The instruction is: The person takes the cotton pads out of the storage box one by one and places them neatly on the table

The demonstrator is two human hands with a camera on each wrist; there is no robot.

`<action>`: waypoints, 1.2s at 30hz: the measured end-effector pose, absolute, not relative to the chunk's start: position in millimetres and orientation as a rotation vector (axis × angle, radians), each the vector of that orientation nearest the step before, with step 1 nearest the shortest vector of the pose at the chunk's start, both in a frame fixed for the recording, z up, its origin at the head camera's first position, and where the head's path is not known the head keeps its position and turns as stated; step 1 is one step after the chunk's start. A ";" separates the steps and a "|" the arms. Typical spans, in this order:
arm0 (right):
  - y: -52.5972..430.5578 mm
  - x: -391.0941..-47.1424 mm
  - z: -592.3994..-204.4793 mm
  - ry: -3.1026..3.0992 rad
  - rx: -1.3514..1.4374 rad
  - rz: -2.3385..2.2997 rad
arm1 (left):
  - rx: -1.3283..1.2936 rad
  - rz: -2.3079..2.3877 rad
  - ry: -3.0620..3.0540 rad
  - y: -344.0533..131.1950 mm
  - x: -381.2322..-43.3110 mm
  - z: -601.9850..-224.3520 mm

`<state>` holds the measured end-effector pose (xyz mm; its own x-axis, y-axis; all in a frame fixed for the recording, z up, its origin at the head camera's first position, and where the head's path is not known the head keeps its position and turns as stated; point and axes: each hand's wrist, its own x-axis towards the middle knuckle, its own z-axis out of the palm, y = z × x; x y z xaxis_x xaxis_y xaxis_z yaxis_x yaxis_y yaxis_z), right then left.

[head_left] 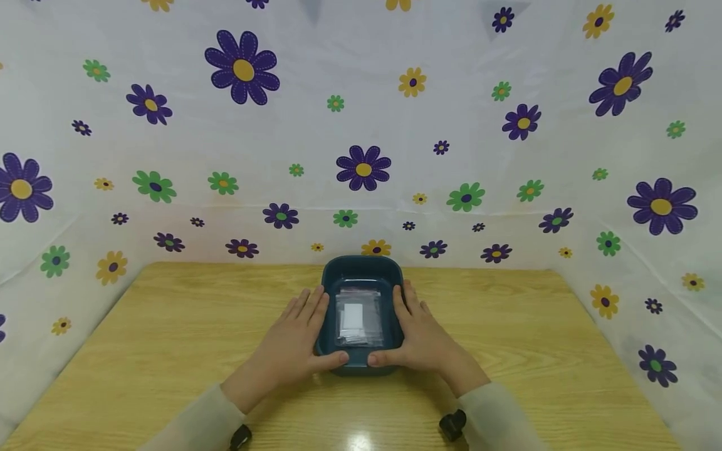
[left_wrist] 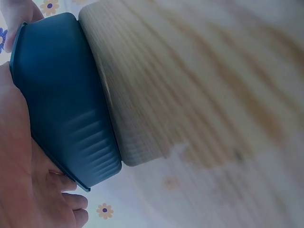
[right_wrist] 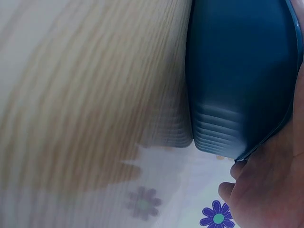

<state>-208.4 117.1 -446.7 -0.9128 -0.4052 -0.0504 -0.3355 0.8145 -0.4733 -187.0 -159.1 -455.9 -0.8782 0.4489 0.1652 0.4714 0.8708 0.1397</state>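
Blue bin is seated on the table, on the midline, between both hands, base down on the tabletop in both wrist views. Near to far:

- Two pale sleeves are seen at the bottom edge, one per arm. A small black device is worn under the right wrist; part of a similar one is shown at the left.
- Bright glare is thrown on the near part of the table, light wood grain.
- Left hand: fingers extended, laid along the bin's left rim and side; thumb set on the near rim. Not clenched.
- Right hand: mirrored on the right side, fingers extended along the rim, thumb on the near rim. Thumb tips are pointed at each other, kept apart by a small gap.
- Bin wall: ribbed around the corners, as shown in both wrist views; its reflection is picked up by the tabletop.
- Inside the bin, clear plastic bags are stacked flat on the floor. A white rectangle is seen on or in the stack; which one cannot be told. Bag count can't be read.
- Beyond the table's far edge, white cloth is hung, printed with purple, green and yellow flowers; the sides are covered too.
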 end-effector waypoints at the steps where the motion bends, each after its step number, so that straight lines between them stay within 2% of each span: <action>1: 116.3 -208.8 -446.3 2.854 -0.587 -0.708 | -0.718 -0.268 -2.911 -159.9 -187.2 -455.6; 15: 101.1 -208.7 -442.9 2.831 -0.590 -0.770 | -0.733 -0.282 -2.928 -174.3 -187.5 -449.0; 36: 71.6 -216.6 -449.0 2.820 -0.641 -0.756 | -0.618 -0.323 -3.044 -189.3 -184.7 -438.3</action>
